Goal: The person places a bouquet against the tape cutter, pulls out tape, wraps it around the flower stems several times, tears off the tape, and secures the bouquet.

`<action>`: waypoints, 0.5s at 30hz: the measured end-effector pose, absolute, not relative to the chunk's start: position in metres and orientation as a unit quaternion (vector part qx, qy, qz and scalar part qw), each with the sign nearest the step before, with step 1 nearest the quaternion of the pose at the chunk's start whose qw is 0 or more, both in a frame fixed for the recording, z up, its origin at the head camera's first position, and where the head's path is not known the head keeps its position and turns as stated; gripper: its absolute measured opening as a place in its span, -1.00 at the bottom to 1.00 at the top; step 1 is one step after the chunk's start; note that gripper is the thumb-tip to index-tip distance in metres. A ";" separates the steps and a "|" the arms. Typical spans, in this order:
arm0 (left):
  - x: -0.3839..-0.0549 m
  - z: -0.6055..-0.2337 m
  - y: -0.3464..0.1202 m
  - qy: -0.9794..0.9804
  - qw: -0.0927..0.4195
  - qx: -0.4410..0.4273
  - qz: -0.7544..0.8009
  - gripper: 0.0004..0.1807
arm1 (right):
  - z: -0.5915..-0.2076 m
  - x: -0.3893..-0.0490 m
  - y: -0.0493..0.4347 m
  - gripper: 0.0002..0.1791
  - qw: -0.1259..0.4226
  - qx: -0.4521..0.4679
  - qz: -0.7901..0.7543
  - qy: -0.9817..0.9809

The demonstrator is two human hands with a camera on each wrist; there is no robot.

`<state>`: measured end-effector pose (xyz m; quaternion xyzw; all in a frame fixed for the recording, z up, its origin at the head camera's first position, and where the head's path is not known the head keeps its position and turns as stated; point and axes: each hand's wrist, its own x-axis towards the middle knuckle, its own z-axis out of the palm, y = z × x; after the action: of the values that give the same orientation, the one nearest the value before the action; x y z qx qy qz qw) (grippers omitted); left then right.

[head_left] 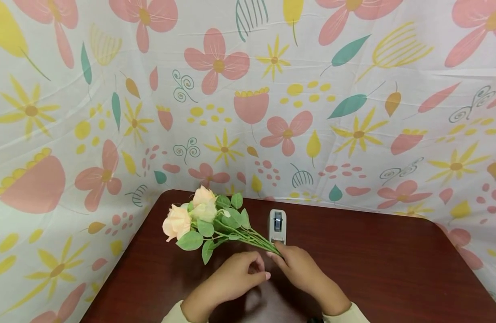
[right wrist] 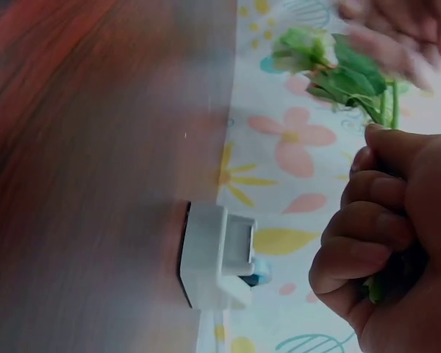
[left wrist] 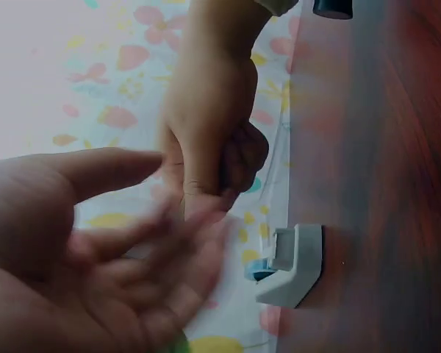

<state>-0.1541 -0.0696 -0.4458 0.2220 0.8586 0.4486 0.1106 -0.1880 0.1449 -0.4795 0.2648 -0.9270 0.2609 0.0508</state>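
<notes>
My right hand (head_left: 302, 271) grips a bunch of artificial roses (head_left: 205, 211) by the lower ends of its green stems (head_left: 254, 237). The pale peach and cream blooms point to the left, with green leaves around them. In the right wrist view the fingers of my right hand (right wrist: 382, 228) curl tightly round the stems. Below the stems in the head view is my left hand (head_left: 237, 276), bent and holding nothing. Its fingers look blurred in the left wrist view, apart from the thumb. A white tape dispenser (head_left: 278, 224) stands just beyond my right hand.
The dark reddish-brown table (head_left: 373, 255) runs back to a white cloth (head_left: 296, 148) printed with flowers and leaves, which hangs behind it and along its left side. In the left wrist view the tape dispenser (left wrist: 298, 265) stands on the tabletop.
</notes>
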 end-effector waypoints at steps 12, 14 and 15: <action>-0.184 -0.438 -0.055 0.916 -0.102 0.342 0.182 -0.31 | -0.477 -0.186 0.158 -0.79 0.002 0.257 0.256 -0.932; -0.190 -0.442 -0.054 0.918 -0.119 0.352 0.136 -0.27 | -0.476 -0.187 0.160 -0.80 0.000 0.263 0.254 -0.931; -0.193 -0.444 -0.054 0.919 -0.125 0.356 0.118 -0.26 | -0.476 -0.187 0.160 -0.78 -0.002 0.265 0.251 -0.931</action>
<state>-0.1933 -0.0536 -0.4435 0.3557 0.9188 0.1175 -0.1246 -0.1869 0.1605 -0.4763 0.2652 -0.9308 0.2514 -0.0021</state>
